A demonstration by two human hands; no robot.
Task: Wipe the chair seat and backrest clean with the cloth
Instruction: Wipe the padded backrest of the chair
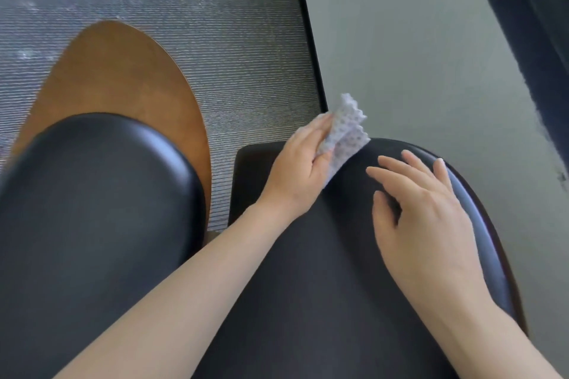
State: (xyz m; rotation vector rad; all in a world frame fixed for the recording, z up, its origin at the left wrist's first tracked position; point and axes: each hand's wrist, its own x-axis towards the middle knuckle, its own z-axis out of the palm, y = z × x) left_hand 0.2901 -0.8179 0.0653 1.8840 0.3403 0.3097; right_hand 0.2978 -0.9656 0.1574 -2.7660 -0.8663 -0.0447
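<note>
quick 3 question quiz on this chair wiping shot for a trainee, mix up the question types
1. Which hand holds the cloth? A) left B) right C) neither
2. True or false: the right hand lies with straight fingers on the black chair pad.
3. Fill in: the wooden shell behind the neighbouring chair's pad is ___ in colour.

Key
1. A: the left hand grips it.
2. True.
3. Brown.

Carpeted floor [221, 71] open between left chair [92, 194] and right chair [308, 271]; wall [415, 55] close along right chair's far side, blocks passage.
</note>
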